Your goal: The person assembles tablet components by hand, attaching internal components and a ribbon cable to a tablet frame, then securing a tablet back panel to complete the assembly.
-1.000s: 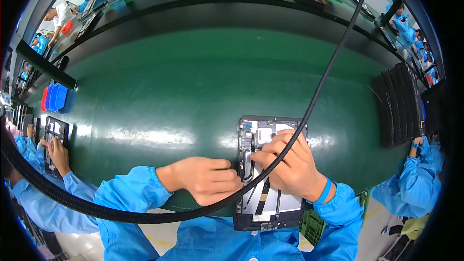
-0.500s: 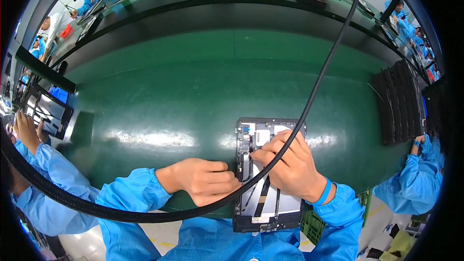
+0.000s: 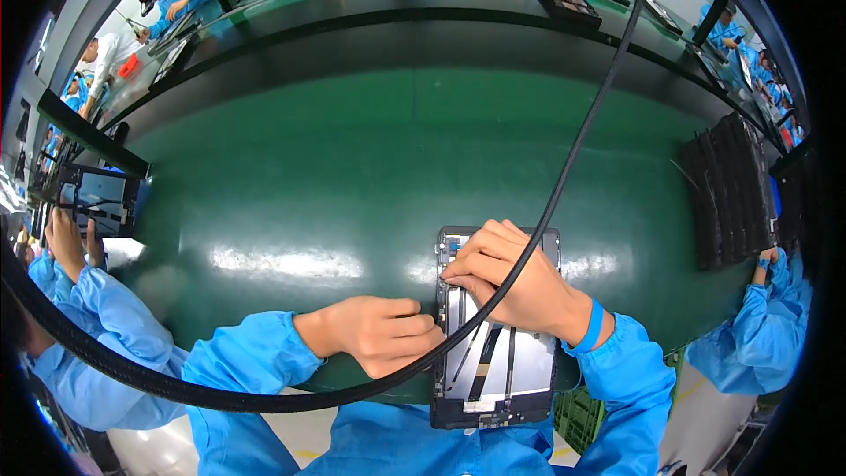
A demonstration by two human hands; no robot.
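Note:
An opened tablet (image 3: 532, 368) lies near the table's front edge, its inner side up. Silver plates, dark ribbon strips and small boards show inside its black frame. My right hand (image 3: 527, 293), with a blue band at the wrist, reaches across its upper part. Thumb and fingertips pinch together at the tablet's upper left edge; whatever is between them is too small or hidden to name. Beside the left edge is my left hand (image 3: 381, 335), its fingers curled and closed, the tips close to the frame. What they hold, if anything, is hidden.
A thick black cable (image 3: 575, 154) arcs across the view in front of both hands. Black trays (image 3: 724, 189) stand stacked at the right of the green table (image 3: 352, 167). At the left, a co-worker's hand (image 3: 66, 242) holds another device (image 3: 104, 198). A green crate (image 3: 577, 419) sits below the edge.
My right hand has shifted left and slightly up to the tablet's upper left edge. My left hand stays beside the tablet. At the left, the co-worker's device is tilted differently.

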